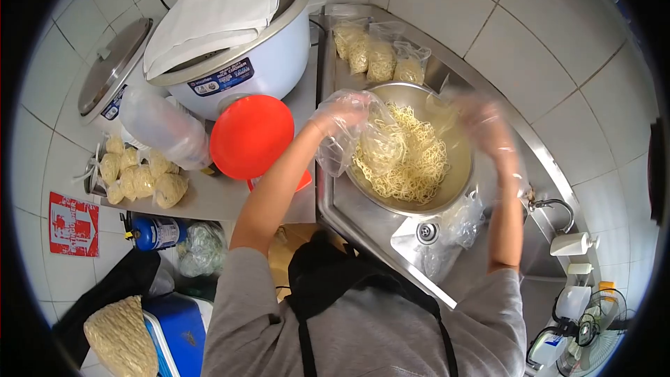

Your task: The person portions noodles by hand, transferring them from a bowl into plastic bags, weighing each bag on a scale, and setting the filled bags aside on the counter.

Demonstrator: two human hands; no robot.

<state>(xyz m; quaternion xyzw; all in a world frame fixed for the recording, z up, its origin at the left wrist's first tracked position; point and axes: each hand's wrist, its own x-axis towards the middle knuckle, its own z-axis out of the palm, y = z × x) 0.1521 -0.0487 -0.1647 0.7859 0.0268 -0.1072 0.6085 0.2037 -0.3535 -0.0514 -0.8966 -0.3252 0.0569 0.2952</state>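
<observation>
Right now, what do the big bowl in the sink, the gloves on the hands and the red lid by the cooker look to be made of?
Bowl: looks like stainless steel, brushed grey sheen matching the sink.
Gloves on the left hand and right hand: thin clear plastic film, loose and crinkled; the right is motion-blurred.
Red lid: probably plastic, smooth, uniform orange-red with a dull gloss.

Pale yellow noodles [412,160] lie in a loose tangled heap inside the round steel bowl [453,181]. A thin clear plastic bag [349,136] hangs open over the bowl's left rim, some noodles showing through it.
</observation>
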